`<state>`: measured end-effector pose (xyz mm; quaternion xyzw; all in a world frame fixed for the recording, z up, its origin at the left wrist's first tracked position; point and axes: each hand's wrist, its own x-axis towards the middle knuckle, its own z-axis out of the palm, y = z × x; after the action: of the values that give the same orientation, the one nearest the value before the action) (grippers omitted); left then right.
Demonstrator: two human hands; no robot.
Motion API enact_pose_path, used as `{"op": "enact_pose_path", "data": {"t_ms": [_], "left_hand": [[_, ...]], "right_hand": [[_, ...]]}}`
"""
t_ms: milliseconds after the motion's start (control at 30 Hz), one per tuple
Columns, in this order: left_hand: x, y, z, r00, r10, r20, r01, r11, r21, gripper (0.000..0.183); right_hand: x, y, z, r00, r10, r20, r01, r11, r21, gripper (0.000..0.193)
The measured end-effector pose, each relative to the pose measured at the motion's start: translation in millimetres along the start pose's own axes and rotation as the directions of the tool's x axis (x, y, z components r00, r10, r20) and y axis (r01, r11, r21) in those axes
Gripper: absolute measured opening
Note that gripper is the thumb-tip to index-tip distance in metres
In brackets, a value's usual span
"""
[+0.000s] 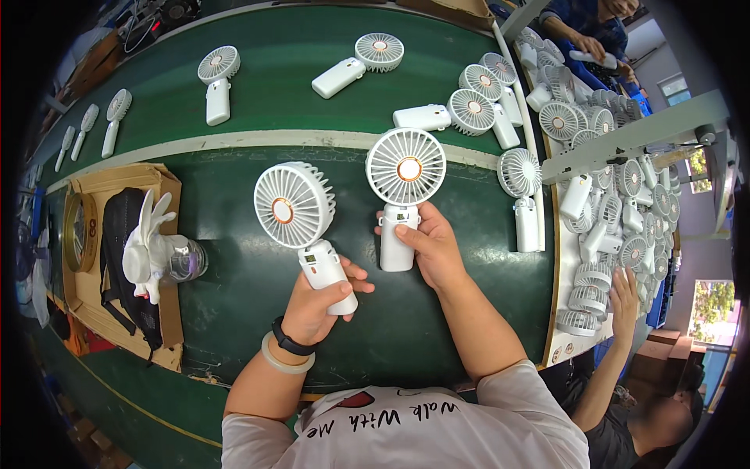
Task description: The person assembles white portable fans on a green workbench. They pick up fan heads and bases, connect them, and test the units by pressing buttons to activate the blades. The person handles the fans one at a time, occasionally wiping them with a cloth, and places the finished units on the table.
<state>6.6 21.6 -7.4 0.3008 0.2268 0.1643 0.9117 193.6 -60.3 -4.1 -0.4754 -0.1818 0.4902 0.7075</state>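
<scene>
My left hand (312,305) is closed around the handle of a white handheld fan (294,205), its round head tilted a little and its copper-ringed centre facing me. A small dark display shows on the handle above a reddish button. In my right hand (437,248) is a second white handheld fan (406,167), held upright with the thumb lying on the front of its handle near a small display. The two fans are side by side and apart, above the dark green worktop (226,313).
Beyond a pale rail (258,138), more white fans (379,53) lie on a green belt (273,31). At right, fans (594,203) are heaped beside a metal bar (625,137); two co-workers' hands (623,305) are there. A cardboard tray (168,328) with a black bag stands left, beside a rabbit-shaped item (148,254).
</scene>
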Motion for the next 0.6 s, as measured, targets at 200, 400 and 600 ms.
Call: {"op": "enact_pose_path", "data": {"t_ms": [200,400,600], "left_hand": [[-2,0,2,0.997,0.012,0.082,-0.007,0.998,-0.055,0.054],[-1,-2,8,0.99,0.063,0.128,-0.051,0.994,-0.095,0.074],[-6,2,13,0.975,-0.018,0.219,0.064,0.976,-0.207,0.085]], "right_hand": [[2,3,-4,1.0,-0.008,-0.006,0.008,1.0,0.028,0.034],[0,-1,-3,0.999,0.041,-0.011,-0.041,0.999,0.028,0.032],[-33,1,33,0.928,-0.248,0.279,0.371,0.547,-0.75,0.048]]}}
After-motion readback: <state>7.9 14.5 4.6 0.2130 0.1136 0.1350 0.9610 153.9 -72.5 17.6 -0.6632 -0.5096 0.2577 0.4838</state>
